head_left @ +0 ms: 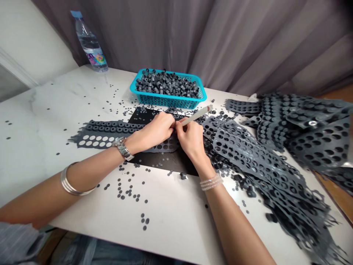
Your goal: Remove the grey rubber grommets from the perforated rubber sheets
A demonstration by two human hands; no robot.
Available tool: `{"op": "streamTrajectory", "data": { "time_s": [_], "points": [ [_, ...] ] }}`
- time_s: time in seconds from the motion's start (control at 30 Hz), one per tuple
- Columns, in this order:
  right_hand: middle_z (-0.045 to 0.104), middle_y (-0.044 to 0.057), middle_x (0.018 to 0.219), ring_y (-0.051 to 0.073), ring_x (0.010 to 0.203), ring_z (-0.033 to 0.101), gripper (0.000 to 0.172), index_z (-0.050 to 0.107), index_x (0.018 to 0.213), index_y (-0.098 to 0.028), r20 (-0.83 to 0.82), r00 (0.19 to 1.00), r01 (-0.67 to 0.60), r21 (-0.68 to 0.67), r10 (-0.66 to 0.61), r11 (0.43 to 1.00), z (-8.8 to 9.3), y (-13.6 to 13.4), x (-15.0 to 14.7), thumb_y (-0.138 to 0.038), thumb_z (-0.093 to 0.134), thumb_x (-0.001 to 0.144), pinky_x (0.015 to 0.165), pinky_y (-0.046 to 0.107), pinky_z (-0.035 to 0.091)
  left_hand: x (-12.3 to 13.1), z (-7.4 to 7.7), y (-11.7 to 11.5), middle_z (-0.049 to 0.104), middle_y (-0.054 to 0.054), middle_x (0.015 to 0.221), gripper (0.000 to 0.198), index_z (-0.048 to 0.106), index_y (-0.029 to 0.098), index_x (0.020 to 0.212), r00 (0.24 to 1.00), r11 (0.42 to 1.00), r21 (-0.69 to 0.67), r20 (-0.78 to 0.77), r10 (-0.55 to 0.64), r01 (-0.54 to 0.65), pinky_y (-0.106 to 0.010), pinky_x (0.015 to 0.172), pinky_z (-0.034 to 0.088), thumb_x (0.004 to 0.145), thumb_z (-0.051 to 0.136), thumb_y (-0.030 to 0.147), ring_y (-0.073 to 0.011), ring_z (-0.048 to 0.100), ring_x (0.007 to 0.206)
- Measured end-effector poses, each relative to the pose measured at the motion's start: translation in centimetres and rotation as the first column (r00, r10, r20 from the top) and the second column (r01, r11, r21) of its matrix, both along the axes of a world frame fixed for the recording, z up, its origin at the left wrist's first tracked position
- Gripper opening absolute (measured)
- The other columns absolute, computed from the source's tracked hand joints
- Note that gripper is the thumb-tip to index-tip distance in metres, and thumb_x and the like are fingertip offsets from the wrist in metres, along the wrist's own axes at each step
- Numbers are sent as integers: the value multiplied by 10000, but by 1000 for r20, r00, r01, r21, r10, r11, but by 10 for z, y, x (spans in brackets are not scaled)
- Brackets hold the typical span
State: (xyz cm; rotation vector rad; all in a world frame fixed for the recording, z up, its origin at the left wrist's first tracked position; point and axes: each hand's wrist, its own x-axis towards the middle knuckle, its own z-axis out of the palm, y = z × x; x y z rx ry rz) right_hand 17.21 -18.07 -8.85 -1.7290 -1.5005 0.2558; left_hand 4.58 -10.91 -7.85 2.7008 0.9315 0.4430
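My left hand [162, 129] is closed, its fingertips meeting my right hand's over the end of a grey moulded rubber sheet [93, 142]; whatever it pinches is hidden. The sheet has rows of round holes and a row of raised rings along its far side. Between the fingers of my right hand [191, 135] is a slim tool with a pale, pen-like handle [199, 114], pointing up to the right; its working tip is out of sight. Under both hands lies a black mat [154, 161], partly covered by the sheet.
A turquoise basket [165, 99] of small grey rubber pieces [168, 84] stands behind the mat. Punched rubber sheets [248, 154] are heaped at right. Small dark discs [129, 192] litter the white table [104, 228]. A water bottle [92, 48] stands at back left.
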Motion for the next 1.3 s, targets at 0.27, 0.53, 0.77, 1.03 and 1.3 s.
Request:
{"op": "streamTrajectory", "data": {
  "time_s": [0.27,0.53,0.77,1.03,1.3],
  "points": [
    [704,73,672,204,577,625,222,676,773,-183,13,999,45,-22,-45,999,-3,2,-3,-242,501,897,614,296,392,-31,42,-6,716,-60,836,138,712,120,864,819,957,-237,506,269,-168,-323,752,504,822,612,206,-156,636,750],
    [707,58,639,209,611,654,343,634,604,-190,-120,982,153,76,-143,985,6,-5,5,-323,504,892,661,299,426,-56,39,3,698,-90,973,47,655,144,824,637,446,-861,490,595,246,-315,949,528,843,613,155,-139,651,920],
    [709,54,624,216,593,661,364,664,645,-180,-156,972,195,104,-177,975,9,-12,6,-364,492,908,674,312,446,-50,25,-14,687,-91,1064,84,649,153,900,556,128,-885,387,736,447,-198,1052,469,886,573,119,-111,645,1057],
    [721,49,655,225,650,699,313,663,702,-185,-318,946,100,98,-64,990,2,-6,4,-408,539,883,678,298,491,-52,38,-13,680,-156,1083,204,601,165,855,612,185,-887,430,664,422,-396,1019,527,792,421,94,-217,631,1111],
    [717,48,637,226,630,703,236,643,724,-194,-295,955,-15,-28,6,999,-4,3,2,-332,530,878,648,292,498,-28,27,10,741,-98,930,150,710,152,781,896,779,-627,332,293,-22,-375,774,497,749,598,246,-221,647,870]
  ]
}}
